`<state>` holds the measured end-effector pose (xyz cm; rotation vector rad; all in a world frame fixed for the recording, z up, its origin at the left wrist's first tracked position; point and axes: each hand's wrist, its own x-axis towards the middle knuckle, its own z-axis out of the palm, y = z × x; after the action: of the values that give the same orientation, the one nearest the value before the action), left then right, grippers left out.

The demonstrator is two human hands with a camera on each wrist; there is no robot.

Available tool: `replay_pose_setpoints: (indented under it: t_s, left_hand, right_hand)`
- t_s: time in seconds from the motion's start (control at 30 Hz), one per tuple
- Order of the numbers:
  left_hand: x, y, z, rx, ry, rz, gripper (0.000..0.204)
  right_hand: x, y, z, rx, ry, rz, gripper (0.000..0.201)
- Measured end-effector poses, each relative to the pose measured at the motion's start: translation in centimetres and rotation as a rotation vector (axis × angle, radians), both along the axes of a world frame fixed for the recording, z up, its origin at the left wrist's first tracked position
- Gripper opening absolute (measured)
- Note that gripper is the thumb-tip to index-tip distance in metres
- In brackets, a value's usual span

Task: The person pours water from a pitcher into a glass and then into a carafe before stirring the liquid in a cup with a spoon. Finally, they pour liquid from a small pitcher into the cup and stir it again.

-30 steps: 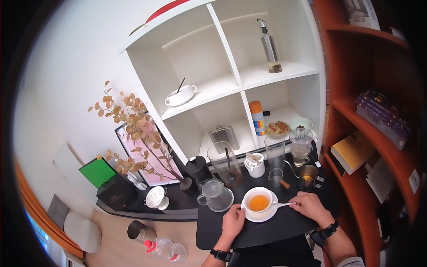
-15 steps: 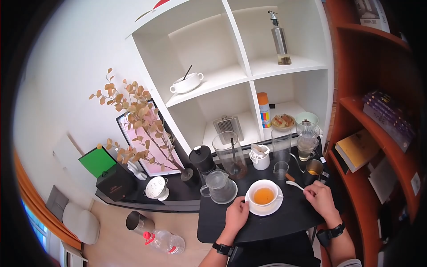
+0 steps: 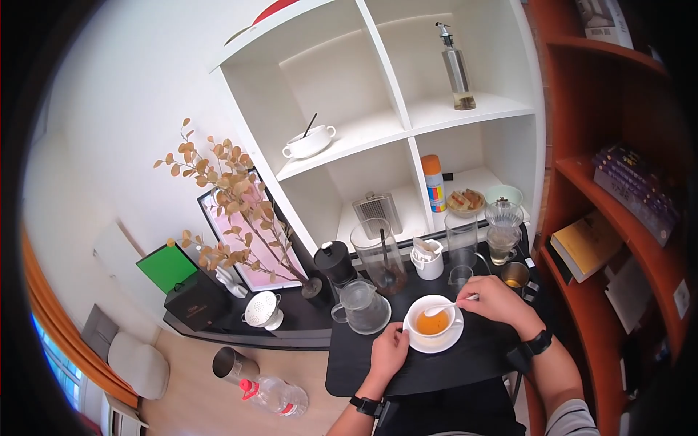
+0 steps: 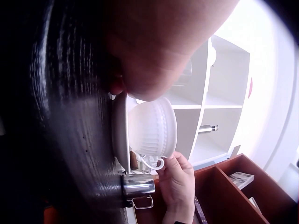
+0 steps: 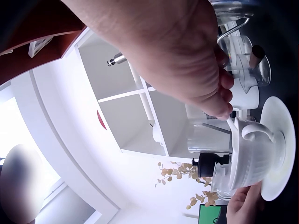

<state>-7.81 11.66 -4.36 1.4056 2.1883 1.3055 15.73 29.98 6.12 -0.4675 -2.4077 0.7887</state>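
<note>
A white cup [image 3: 420, 331] of orange-brown liquid [image 3: 430, 325] stands on a white saucer [image 3: 434, 348] on the black table. My right hand [image 3: 496, 299] pinches the handle of a white spoon [image 3: 436, 310] over the cup's right side. The spoon's bowl lies inside the rim, at the liquid. On the left of the saucer, my left hand [image 3: 390, 352] pinches its edge. In the left wrist view that hand [image 4: 159, 51] hides part of the saucer [image 4: 120, 135]. The right wrist view shows the spoon's handle [image 5: 231, 124] meeting the cup's rim, beside a looped cup handle [image 5: 257, 130].
Left of the cup stands a glass jug [image 3: 360, 309]. Behind are a tall glass [image 3: 378, 254], a white mug [image 3: 427, 261] and a small glass pitcher [image 3: 461, 277]. A metal mug [image 3: 515, 276] stands beyond my right hand. A white shelf unit [image 3: 342, 156] rises at the back.
The spoon went from the cup's right edge out to the right, then back left, and its bowl is now inside the cup. The left hand stays at the saucer.
</note>
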Motion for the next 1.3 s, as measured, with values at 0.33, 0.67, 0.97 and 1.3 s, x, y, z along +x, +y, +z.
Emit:
replay_pose_setpoints:
  t_s: [0.33,0.67,0.97,1.3]
  left_hand:
    - [-0.1,0.1,-0.5,-0.017,-0.022,0.006,0.025]
    - [-0.1,0.1,-1.1,0.02,-0.116,0.004,0.021]
    - [0.4,0.3,0.2,-0.05,-0.24,-0.014,0.022]
    - [0.4,0.2,0.2,-0.032,-0.276,-0.023,0.021]
  right_hand:
    - [-4.7,3.9,-2.8,-0.422,0.063,0.197,0.017]
    - [-5.3,5.3,-5.6,-0.704,0.194,0.333,0.018]
    - [-4.9,4.4,-4.9,-0.615,0.248,0.195,0.019]
    - [-4.9,3.2,-4.3,-0.516,0.354,0.204,0.022]
